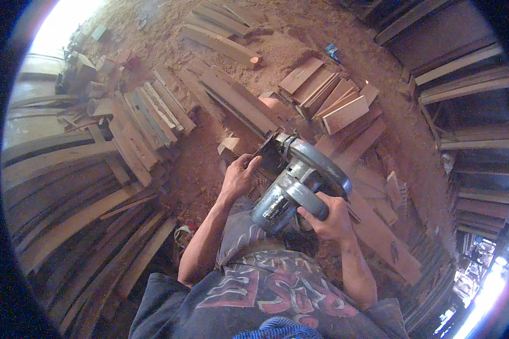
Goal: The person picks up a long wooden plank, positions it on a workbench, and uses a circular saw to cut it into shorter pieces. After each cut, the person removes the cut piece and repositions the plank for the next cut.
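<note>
Stacked wooden planks [152, 116], short boards [331, 96], sawdust-covered floor [288, 45], timber racks [475, 85]

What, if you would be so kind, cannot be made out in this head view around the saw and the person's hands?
- Blade of the circular saw: hidden beneath its guard and motor housing.
- Fingertips of the right hand: curled out of sight around the handle.
- What the left hand presses on: its base plate or the wood under it, too dark to tell.
- Stacked boards at the right: lost in shadow.
- Bottom right: washed out by glare.
</note>
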